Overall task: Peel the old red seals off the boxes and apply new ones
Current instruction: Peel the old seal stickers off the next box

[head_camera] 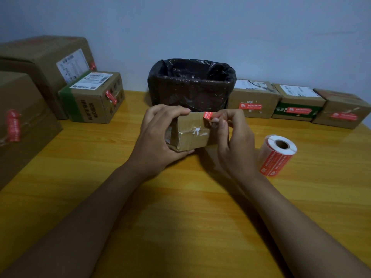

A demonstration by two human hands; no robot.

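A small cardboard box (192, 135) stands on the wooden table (180, 207) in front of me. My left hand (158, 137) grips its left side, fingers over the top edge and thumb under the lower corner. My right hand (230, 135) pinches a red seal (207, 115) at the box's upper right edge; the seal is partly lifted off. White paper residue shows on the box's front face. A roll of new red seals (276, 155) lies on the table to the right of my right hand.
A bin lined with a black bag (191, 85) stands just behind the box. Three small boxes with red seals (297, 105) line the back right. Larger boxes with red seals (60, 87) are stacked at the left.
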